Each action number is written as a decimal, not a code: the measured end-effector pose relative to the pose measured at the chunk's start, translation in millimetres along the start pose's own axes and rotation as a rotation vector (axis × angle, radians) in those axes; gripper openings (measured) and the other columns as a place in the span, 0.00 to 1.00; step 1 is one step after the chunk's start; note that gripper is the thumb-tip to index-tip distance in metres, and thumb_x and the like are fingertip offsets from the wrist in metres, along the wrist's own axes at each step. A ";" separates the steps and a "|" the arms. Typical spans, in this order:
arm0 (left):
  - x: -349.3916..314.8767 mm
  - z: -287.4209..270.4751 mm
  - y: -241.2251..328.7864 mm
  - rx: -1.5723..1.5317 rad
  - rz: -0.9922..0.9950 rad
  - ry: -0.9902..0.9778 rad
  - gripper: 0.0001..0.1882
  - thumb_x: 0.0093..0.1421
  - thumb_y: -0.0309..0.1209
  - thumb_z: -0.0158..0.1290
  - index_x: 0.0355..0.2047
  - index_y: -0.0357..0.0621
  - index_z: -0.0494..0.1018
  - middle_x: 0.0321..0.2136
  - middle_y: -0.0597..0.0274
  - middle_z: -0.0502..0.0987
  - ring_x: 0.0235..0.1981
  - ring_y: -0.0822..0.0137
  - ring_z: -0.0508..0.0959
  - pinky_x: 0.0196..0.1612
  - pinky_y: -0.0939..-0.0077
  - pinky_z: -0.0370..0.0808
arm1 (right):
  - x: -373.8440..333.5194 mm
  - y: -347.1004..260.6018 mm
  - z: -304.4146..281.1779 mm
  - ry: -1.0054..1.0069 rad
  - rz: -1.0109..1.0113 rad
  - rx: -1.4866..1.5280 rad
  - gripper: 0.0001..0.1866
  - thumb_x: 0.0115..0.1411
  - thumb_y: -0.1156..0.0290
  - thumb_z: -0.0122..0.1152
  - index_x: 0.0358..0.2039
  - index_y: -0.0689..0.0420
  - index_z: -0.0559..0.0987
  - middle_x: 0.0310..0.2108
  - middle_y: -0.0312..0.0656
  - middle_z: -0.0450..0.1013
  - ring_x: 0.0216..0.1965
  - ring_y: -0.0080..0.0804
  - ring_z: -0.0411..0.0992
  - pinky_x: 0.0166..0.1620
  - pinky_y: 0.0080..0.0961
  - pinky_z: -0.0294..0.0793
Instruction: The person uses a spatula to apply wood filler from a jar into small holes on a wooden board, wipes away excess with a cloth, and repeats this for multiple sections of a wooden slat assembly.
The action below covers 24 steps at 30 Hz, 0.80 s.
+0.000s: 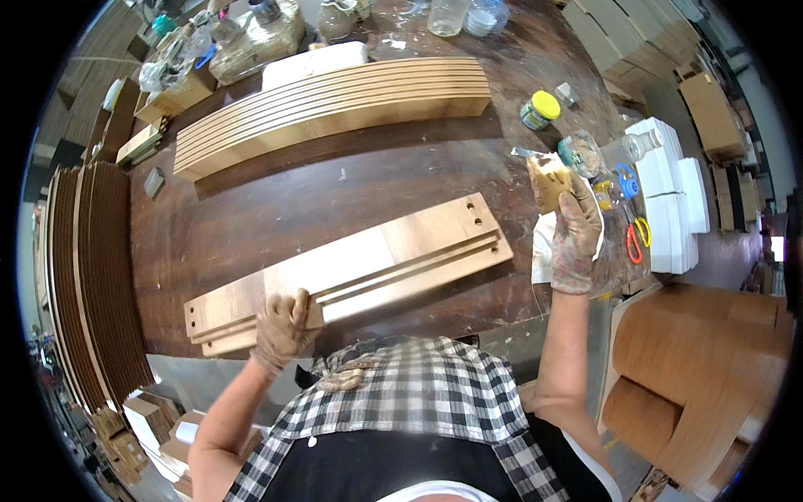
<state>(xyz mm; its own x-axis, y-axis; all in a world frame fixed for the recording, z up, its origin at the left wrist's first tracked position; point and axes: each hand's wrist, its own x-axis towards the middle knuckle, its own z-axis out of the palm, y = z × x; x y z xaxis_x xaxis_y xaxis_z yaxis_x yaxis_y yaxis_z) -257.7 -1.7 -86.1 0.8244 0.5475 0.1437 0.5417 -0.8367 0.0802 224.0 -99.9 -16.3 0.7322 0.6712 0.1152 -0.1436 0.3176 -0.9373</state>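
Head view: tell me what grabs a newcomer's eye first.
The long grooved wooden board lies slantwise across the middle of the dark workbench, with the gloved left hand pressing its near edge. To the right, the gloved right hand lifts a stained sponge block. Behind, a stack of similar boards stands on edge.
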 end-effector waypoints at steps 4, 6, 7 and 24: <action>-7.2 0.6 11.4 -0.110 -0.105 0.007 0.34 0.52 0.47 0.67 0.54 0.49 0.67 0.46 0.50 0.69 0.39 0.50 0.73 0.40 0.54 0.73 | -4.2 1.9 -11.1 0.050 0.047 -0.102 0.21 0.62 0.78 0.62 0.55 0.69 0.74 0.49 0.46 0.77 0.49 0.31 0.76 0.56 0.26 0.74; 1.7 -3.4 6.9 -0.220 -0.172 -0.009 0.34 0.50 0.44 0.69 0.53 0.48 0.68 0.51 0.48 0.69 0.38 0.51 0.74 0.39 0.56 0.74 | -7.2 9.0 -19.2 0.037 0.070 -0.100 0.21 0.62 0.76 0.63 0.55 0.69 0.75 0.49 0.45 0.77 0.49 0.29 0.75 0.55 0.25 0.73; 8.0 -1.6 -1.9 -0.330 -0.213 -0.022 0.34 0.49 0.42 0.70 0.53 0.48 0.67 0.53 0.46 0.68 0.36 0.53 0.75 0.38 0.57 0.75 | -9.2 15.0 -25.1 0.040 0.086 -0.097 0.21 0.62 0.76 0.63 0.55 0.69 0.75 0.49 0.44 0.77 0.49 0.29 0.75 0.55 0.25 0.72; 27.8 -7.3 -2.7 -0.207 -0.178 -0.087 0.52 0.33 0.46 0.75 0.58 0.44 0.64 0.53 0.47 0.69 0.56 0.44 0.67 0.60 0.47 0.63 | -56.7 31.9 -41.0 0.205 0.217 -0.075 0.26 0.62 0.83 0.58 0.60 0.71 0.66 0.55 0.48 0.70 0.55 0.32 0.71 0.61 0.28 0.69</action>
<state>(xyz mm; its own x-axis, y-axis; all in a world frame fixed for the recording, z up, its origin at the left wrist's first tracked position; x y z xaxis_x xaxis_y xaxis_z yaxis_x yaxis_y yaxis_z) -237.5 15.6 -75.0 0.7350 0.6777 0.0245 0.6418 -0.7068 0.2975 205.1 -155.3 -66.2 0.8101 0.5662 -0.1524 -0.2676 0.1258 -0.9553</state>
